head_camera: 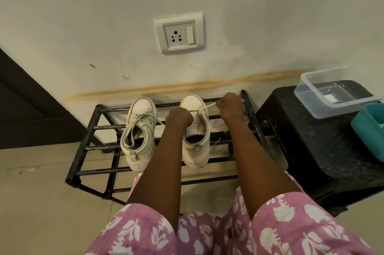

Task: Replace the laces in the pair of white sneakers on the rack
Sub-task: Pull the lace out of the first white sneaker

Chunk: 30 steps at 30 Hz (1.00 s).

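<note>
White canvas sneakers, a pair, stand toes to the wall on the top bars of the black metal shoe rack [89,147], at 12 o'clock from the person. Left white sneaker [139,130] is fully laced with loose ends, no hand on it. Right white sneaker [195,151], at 3 o'clock of it, is the one in work. Right hand [229,107] pinches the end of the off-white flat lace [208,106], which runs taut toward 2 o'clock from the toe-end eyelets. Tongue nearer the person looks bare of lacing. Left hand [178,117] sits knuckles-up on the tongue area with its fingers curled under and hidden, so cannot tell if they grip tongue, lace or just press. Cannot tell either whether this is the old lace coming out or a new one going in; task judged early. To do it well: keep the shoe pinned so it doesn't slip between the bars. Pull along the eyelet's line and work one crossing at a time, since a soft lace binds if yanked. Black plastic stool [311,140] at 3 o'clock of the rack carries a clear plastic tub [332,109] and a teal plastic tub [369,130], so mind the pulling arm's swing.
</note>
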### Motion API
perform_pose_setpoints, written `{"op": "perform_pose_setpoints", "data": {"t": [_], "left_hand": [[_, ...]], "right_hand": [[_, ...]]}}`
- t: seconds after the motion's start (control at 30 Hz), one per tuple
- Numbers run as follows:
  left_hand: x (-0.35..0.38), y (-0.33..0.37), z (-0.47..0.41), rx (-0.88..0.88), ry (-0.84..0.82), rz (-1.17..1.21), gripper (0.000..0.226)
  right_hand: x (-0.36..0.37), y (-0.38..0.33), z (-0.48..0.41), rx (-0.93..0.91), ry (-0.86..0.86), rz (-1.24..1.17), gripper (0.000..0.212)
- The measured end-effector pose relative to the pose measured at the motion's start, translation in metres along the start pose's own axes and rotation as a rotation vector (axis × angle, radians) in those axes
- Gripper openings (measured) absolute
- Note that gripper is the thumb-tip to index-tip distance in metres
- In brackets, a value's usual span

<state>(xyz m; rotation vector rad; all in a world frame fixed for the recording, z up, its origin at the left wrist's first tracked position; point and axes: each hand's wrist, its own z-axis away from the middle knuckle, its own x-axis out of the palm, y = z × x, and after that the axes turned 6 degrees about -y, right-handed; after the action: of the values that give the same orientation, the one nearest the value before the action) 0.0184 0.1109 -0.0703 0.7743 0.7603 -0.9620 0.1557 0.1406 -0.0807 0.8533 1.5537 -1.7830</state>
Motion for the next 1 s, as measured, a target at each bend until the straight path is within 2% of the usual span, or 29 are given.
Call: {"op": "perform_pose_setpoints", "data": {"t": [0.17,0.23,0.3,0.37,0.43,0.5,0.57,0.63,0.7,0.8,0.83,0.93,1.0], "left_hand": [[-0.002,0.000,0.003,-0.014,-0.011,0.031,0.035],[-0.003,0.000,0.003,-0.036,-0.031,0.091,0.035],[-0.005,0.002,0.007,-0.049,-0.052,0.174,0.032],[-0.013,0.006,0.012,0.003,-0.004,0.199,0.034],[-0.022,0.015,0.019,0.159,0.119,0.228,0.046],[-0.025,0.032,0.029,0.351,0.166,0.370,0.059],[-0.020,0.054,0.040,0.459,0.095,0.470,0.070],[-0.003,0.074,0.048,0.494,-0.052,0.410,0.078],[0.016,0.088,0.052,0.510,-0.141,0.389,0.072],[0.034,0.102,0.056,0.550,-0.116,0.513,0.039],[0.035,0.107,0.059,0.557,-0.105,0.530,0.034],[0.034,0.118,0.066,0.562,-0.080,0.565,0.031],[0.031,0.119,0.069,0.559,-0.120,0.635,0.030]], "right_hand": [[-0.046,0.021,-0.006,0.093,0.238,-0.114,0.025],[-0.064,0.022,-0.004,0.072,0.268,-0.212,0.021],[-0.079,0.019,0.001,0.017,0.214,-0.302,0.017],[-0.090,0.014,0.007,-0.036,0.106,-0.403,0.017],[-0.100,0.006,0.013,-0.080,0.001,-0.534,0.018],[-0.110,-0.002,0.019,-0.126,-0.034,-0.670,0.022],[-0.120,-0.009,0.025,-0.157,-0.039,-0.782,0.024],[-0.129,-0.015,0.032,-0.182,-0.054,-0.865,0.025],[-0.141,-0.019,0.039,-0.197,-0.051,-0.915,0.028],[-0.165,-0.026,0.049,-0.222,-0.032,-0.993,0.031],[-0.175,-0.028,0.052,-0.227,-0.024,-1.031,0.032],[-0.208,-0.031,0.059,-0.251,0.016,-1.099,0.031],[-0.233,-0.025,0.063,-0.265,0.060,-1.034,0.030]]}}
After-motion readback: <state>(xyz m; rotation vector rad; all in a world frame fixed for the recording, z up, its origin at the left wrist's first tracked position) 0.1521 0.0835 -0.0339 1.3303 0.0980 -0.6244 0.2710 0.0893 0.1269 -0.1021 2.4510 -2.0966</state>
